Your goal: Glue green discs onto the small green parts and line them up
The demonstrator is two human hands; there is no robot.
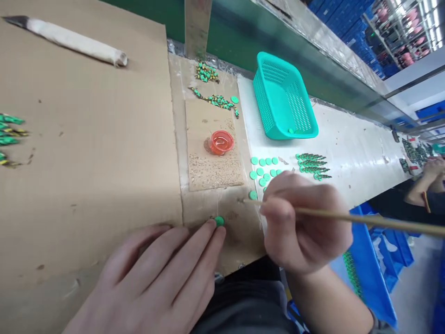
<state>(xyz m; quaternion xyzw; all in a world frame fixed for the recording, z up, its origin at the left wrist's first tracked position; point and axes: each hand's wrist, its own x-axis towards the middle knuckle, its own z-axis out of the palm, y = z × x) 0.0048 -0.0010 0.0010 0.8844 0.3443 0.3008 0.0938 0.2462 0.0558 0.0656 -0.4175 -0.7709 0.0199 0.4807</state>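
One left hand (163,278), yours: fingers pressed together, tips against a green disc (219,221).
Right hand (309,222): you're pinching a thin stick (375,222), its tip near the disc, apart.
Green disc: on your worktop (239,241), one piece in progress, apparently.
Loose discs (260,171): many, near your right hand; probably left to do, can't tell if any are finished.
Braided strips (314,163): laid side by side; maybe done.
Red cup (224,150): some liquid (219,142).
Teal basket (264,102): small green piece (291,131) inside.
Blue tray (371,264): green strands (352,273), details unclear.
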